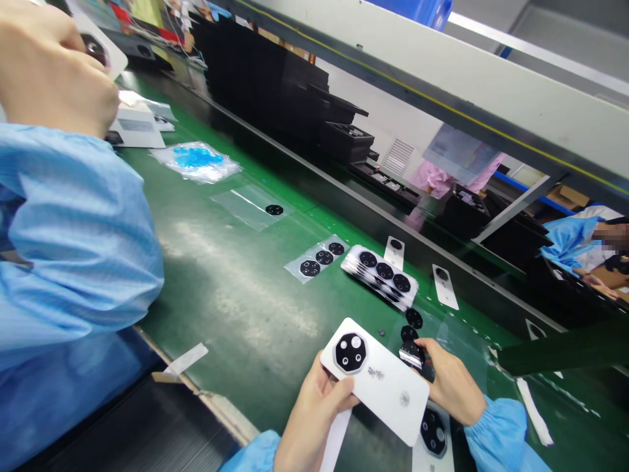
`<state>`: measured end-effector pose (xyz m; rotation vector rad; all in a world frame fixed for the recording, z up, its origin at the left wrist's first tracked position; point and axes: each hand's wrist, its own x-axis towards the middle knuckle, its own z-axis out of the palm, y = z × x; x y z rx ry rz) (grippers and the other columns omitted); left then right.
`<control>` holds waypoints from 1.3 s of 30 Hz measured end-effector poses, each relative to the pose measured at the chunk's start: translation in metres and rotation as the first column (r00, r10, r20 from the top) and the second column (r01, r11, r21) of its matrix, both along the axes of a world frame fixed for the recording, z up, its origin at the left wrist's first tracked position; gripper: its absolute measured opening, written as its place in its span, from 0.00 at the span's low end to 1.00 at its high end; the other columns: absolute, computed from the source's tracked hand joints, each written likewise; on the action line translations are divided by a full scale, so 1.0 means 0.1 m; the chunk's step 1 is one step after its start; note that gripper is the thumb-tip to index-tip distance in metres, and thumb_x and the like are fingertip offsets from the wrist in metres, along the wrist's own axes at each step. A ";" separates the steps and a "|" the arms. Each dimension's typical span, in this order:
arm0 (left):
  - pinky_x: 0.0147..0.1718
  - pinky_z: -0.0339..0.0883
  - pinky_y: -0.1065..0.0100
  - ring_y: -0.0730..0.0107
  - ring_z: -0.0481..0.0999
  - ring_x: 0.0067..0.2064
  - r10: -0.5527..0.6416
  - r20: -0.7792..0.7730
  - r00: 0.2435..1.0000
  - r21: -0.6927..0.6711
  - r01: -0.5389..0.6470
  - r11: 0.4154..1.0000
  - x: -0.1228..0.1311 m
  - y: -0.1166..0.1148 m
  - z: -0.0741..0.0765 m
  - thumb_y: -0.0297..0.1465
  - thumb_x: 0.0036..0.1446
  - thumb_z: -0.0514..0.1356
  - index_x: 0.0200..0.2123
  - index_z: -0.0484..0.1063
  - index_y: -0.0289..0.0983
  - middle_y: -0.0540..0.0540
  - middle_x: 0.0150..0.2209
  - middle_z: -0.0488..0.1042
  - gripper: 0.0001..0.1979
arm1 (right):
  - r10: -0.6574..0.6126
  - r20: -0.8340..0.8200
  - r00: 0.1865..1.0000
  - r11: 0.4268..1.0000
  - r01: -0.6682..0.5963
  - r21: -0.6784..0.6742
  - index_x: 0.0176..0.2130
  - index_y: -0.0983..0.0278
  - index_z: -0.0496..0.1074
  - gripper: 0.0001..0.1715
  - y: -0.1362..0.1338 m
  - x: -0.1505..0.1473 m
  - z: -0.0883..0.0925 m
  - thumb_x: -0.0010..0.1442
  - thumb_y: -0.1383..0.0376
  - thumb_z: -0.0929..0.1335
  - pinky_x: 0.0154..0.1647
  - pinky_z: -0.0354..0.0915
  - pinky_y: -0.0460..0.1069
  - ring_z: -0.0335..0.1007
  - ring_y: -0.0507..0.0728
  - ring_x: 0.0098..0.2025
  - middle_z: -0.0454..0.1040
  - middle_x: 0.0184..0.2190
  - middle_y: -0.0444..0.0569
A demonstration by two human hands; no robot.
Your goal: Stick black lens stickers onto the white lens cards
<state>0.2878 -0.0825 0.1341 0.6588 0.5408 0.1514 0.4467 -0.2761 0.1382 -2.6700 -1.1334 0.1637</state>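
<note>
My left hand (pixel 322 410) is closed on the edge of a white phone back cover (pixel 388 387), thumb on top. The cover is tilted and carries a black camera plate with several round lens openings. My right hand (pixel 449 380), behind the cover's right end, pinches a shiny black round camera lens sticker (pixel 411 354). Two more black round stickers (pixel 411 326) lie just beyond its fingertips on a clear sheet. Under my hands, partly hidden, lies another white back cover (pixel 435 436) with a black camera plate.
A stack of sticker sheets (pixel 378 278) and a single sheet (pixel 317 259) lie on the green bench (pixel 236 262). Farther left are a clear bag with blue pieces (pixel 196 160) and a co-worker's hand (pixel 54 72) holding a white cover. A dark green bar (pixel 565 351) crosses at right.
</note>
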 end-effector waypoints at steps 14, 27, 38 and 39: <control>0.41 0.70 0.61 0.52 0.74 0.50 0.007 -0.022 1.000 0.012 -0.007 1.000 0.01 0.00 -0.04 0.36 0.42 0.68 0.43 0.68 0.40 0.44 0.44 0.77 0.23 | -0.005 -0.011 1.000 0.999 0.005 -0.040 0.48 0.63 0.61 0.20 0.01 -0.01 0.01 0.58 0.58 0.64 0.39 0.69 0.57 0.74 0.63 0.42 0.75 0.42 0.54; 0.41 0.70 0.61 0.54 0.75 0.47 0.022 -0.017 1.000 0.031 -0.021 0.999 0.00 -0.01 -0.03 0.35 0.44 0.67 0.45 0.67 0.39 0.43 0.43 0.77 0.24 | 0.015 0.001 1.000 0.998 -0.015 -0.056 0.48 0.64 0.60 0.21 0.01 0.00 0.02 0.58 0.58 0.64 0.39 0.69 0.58 0.74 0.64 0.42 0.74 0.42 0.55; 0.41 0.70 0.64 0.55 0.75 0.48 0.024 -0.005 1.000 0.028 -0.024 0.999 0.00 -0.01 0.00 0.33 0.45 0.66 0.45 0.68 0.38 0.43 0.43 0.77 0.22 | 0.022 0.004 1.000 0.998 -0.022 -0.056 0.48 0.64 0.62 0.19 0.01 0.01 0.02 0.58 0.58 0.64 0.39 0.69 0.57 0.74 0.62 0.40 0.75 0.41 0.54; 0.40 0.70 0.63 0.55 0.75 0.48 0.026 -0.002 1.000 0.029 -0.026 0.999 0.00 -0.01 0.01 0.33 0.45 0.66 0.45 0.67 0.38 0.43 0.44 0.77 0.22 | 0.026 0.007 1.000 0.998 -0.025 -0.054 0.48 0.64 0.62 0.19 0.01 0.01 0.02 0.58 0.58 0.63 0.39 0.69 0.57 0.75 0.62 0.40 0.75 0.40 0.54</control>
